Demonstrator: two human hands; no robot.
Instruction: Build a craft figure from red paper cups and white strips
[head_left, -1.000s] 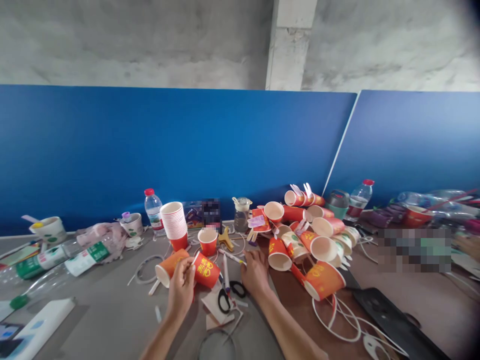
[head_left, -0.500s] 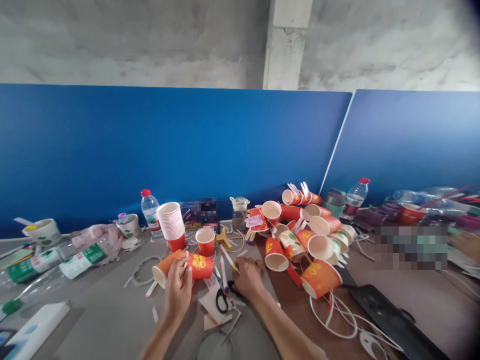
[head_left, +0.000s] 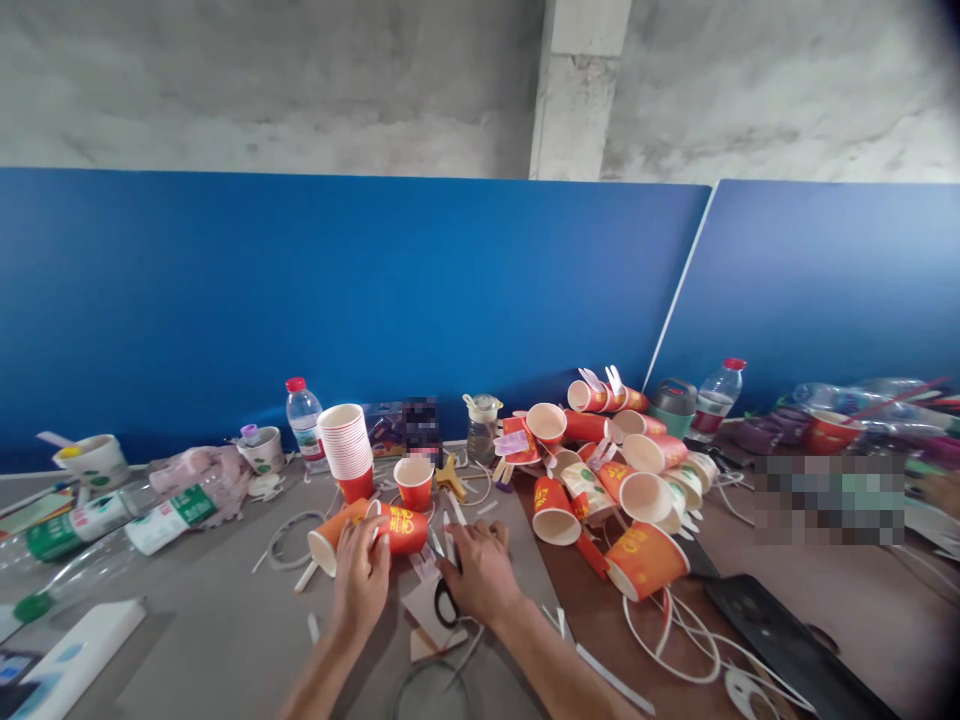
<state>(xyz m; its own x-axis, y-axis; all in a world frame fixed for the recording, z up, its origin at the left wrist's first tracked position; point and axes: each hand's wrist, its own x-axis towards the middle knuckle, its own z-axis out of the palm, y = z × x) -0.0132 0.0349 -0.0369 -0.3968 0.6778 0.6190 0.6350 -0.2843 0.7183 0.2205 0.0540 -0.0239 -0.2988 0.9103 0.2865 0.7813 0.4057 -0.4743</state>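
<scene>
My left hand (head_left: pixel 361 575) is closed around a red paper cup (head_left: pixel 405 528) with yellow lettering, lying on its side. Behind those fingers lies an orange paper cup (head_left: pixel 324 550), its mouth facing left. My right hand (head_left: pixel 484 572) is low over the desk, thumb and forefinger apart around a white pen (head_left: pixel 451 545). Black-handled scissors (head_left: pixel 445 604) lie just below its thumb, partly covered by the hand. Paper scraps (head_left: pixel 426 605) rest beneath the scissors. Just beyond my hands stand a tall stack of paper cups (head_left: pixel 346 445) and a single upright red cup (head_left: pixel 414 484).
To the right, a heap of joined paper cups (head_left: pixel 645 495) lies beside white cables (head_left: pixel 675 640) and a black tray-like object (head_left: pixel 787 640). Plastic bottles (head_left: pixel 169 520) lie at left. A yellow clip-like piece (head_left: pixel 451 480) and a glass jar (head_left: pixel 482 430) stand behind. A blue partition (head_left: pixel 375 300) borders the desk.
My right hand has moved left and slightly down, from beside the pens to over the white pen and scissors. My left hand stays at the red cup, which has turned slightly.
</scene>
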